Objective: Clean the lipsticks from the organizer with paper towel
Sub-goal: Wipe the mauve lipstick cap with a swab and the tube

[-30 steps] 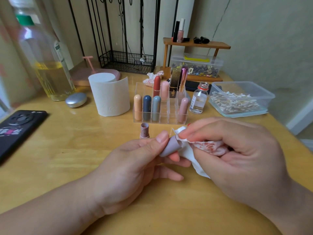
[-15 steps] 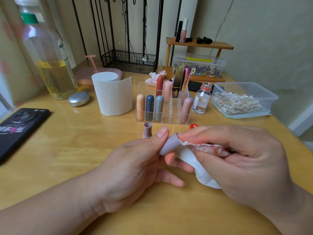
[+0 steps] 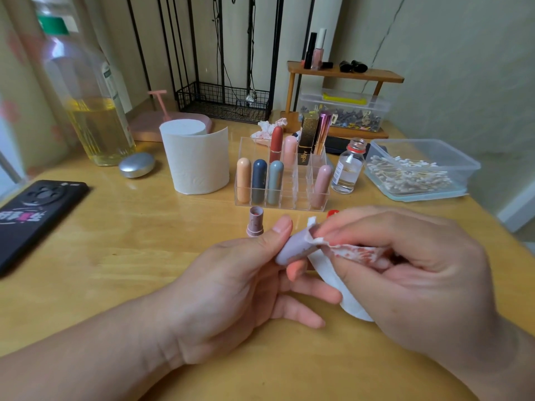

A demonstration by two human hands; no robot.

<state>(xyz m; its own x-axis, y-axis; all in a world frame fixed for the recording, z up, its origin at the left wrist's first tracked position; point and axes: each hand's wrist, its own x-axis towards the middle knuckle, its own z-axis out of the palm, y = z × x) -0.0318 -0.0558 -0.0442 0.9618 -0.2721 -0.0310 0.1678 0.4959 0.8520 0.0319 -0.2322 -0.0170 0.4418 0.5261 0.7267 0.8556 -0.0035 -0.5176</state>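
Wooden table (image 3: 115, 256) fills the head view, set against a pale wall with a black wire rack and a small wooden shelf at the back. Mid-table stands the clear organizer (image 3: 301, 204) with capped lipsticks upright in its compartments. A paper roll (image 3: 197, 160) is just to its left, and a small glass bottle (image 3: 347, 172) and a tub of cotton swabs (image 3: 419, 172) are to its right.

In front of the organizer, both hands meet over the table. The left hand (image 3: 231, 285) pinches a lilac lipstick cap (image 3: 292, 250) between thumb and forefinger, its other fingers loosely extended below. The right hand (image 3: 405, 270) has its fingers curled round a red-stained paper towel (image 3: 330, 273) and presses a fold of it against the cap.

The cap's long axis runs tilted, from lower left by the left fingertips up and right into the towel. The wiping hand therefore lies to the cap's right, in line with that axis, and is the one placed to rub or twist along it.

An uncapped lipstick base (image 3: 255, 224) stands upright on the table just beyond the left thumb, apart from both hands.

The cap's right end is covered by towel and fingertips, so I cannot tell whether the towel goes inside it. A small red thing (image 3: 333, 213) peeks out behind the right hand and is too hidden to name. The rest of the towel disappears under the right palm
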